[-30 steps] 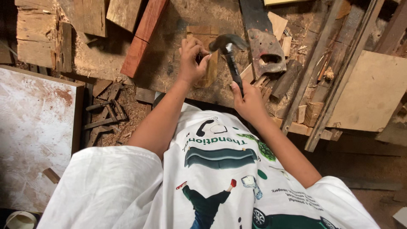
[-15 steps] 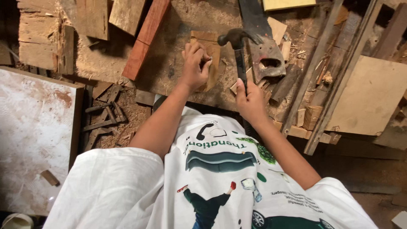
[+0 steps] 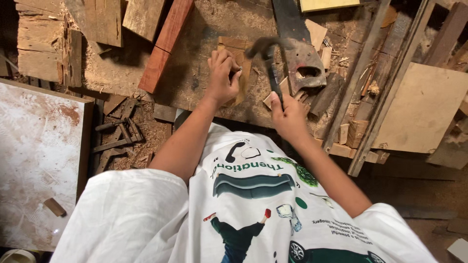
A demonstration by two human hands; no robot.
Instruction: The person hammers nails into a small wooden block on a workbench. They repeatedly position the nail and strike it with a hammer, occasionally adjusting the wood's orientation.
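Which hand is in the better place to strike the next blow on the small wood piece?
The right hand, probably: it grips the hammer by the handle, head raised above the small wood piece. The left hand rests on that piece, fingers pinched together, so it seems busy steadying it.

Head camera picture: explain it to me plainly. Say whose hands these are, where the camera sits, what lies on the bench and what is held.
No machine here: a person works with bare hands, and the camera on their head looks down over their white shirt. The right hand grips a hammer, its head raised and blurred. The left hand pinches something too small to tell against a small wood block. On the dusty bench lie a handsaw, a reddish wood bar and offcuts. A white board sits lower left.
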